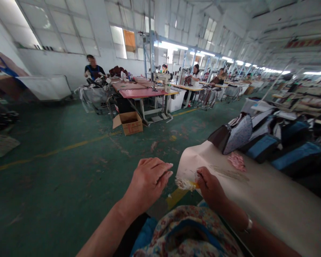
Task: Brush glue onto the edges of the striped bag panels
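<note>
My left hand [149, 180] is curled, its fingertips pinched toward a small pale tuft of threads [185, 184] at the corner of a beige table [273, 200]. My right hand [210, 185] is closed too, gripping a small yellow-handled tool [195, 184] whose tip meets the tuft. Both hands hover just off the table's near corner, above my lap, where floral fabric with a blue lining [187, 232] lies. A silver bracelet sits on my right wrist. What exactly the left fingers pinch is hard to make out.
A pink scrap [237, 160] lies on the table, and a row of blue and grey bags [262, 141] lines its far side. A cardboard box [128, 123] sits on the green floor. Sewing tables [143, 93] with several seated workers stand beyond.
</note>
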The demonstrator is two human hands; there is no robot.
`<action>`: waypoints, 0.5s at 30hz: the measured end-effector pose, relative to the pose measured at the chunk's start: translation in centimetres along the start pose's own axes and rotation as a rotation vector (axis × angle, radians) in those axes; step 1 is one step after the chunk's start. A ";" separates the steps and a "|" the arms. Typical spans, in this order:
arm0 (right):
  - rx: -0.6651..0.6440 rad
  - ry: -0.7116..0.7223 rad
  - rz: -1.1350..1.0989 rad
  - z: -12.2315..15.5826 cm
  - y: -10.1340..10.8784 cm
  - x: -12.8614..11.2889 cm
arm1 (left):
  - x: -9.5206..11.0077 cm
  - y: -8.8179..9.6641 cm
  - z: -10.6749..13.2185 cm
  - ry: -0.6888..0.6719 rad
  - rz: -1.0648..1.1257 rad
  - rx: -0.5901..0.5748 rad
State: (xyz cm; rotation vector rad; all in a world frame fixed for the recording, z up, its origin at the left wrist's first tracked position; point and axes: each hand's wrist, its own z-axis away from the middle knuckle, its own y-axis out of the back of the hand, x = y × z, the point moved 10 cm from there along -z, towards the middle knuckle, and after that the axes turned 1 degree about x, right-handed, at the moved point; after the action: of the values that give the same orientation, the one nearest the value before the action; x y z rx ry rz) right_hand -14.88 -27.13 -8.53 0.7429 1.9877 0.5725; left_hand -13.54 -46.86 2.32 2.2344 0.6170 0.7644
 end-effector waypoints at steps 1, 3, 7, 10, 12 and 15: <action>0.001 0.012 0.031 0.0 0.1 0.0 | 0.8 -0.3 0.1 -0.034 -0.013 -0.040; 0.001 0.030 0.085 0.1 0.3 0.2 | 2.0 -1.0 0.2 -0.095 -0.050 -0.113; -0.004 0.049 0.191 0.4 0.4 0.2 | 3.4 -2.1 0.5 -0.195 -0.174 -0.176; -0.014 0.054 0.243 0.5 0.3 0.1 | 4.1 -3.6 0.8 -0.266 -0.295 -0.225; -0.014 0.052 0.248 0.6 0.2 0.2 | 4.6 -4.3 1.0 -0.316 -0.392 -0.230; -0.038 0.040 0.249 1.0 0.2 0.9 | 4.3 -4.0 1.0 -0.333 -0.537 -0.156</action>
State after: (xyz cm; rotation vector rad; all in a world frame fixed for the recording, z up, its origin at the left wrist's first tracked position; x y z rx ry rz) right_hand -14.35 -26.31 -9.40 0.9698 1.9278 0.7741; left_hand -10.65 -42.12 0.28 1.8656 0.8989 0.1586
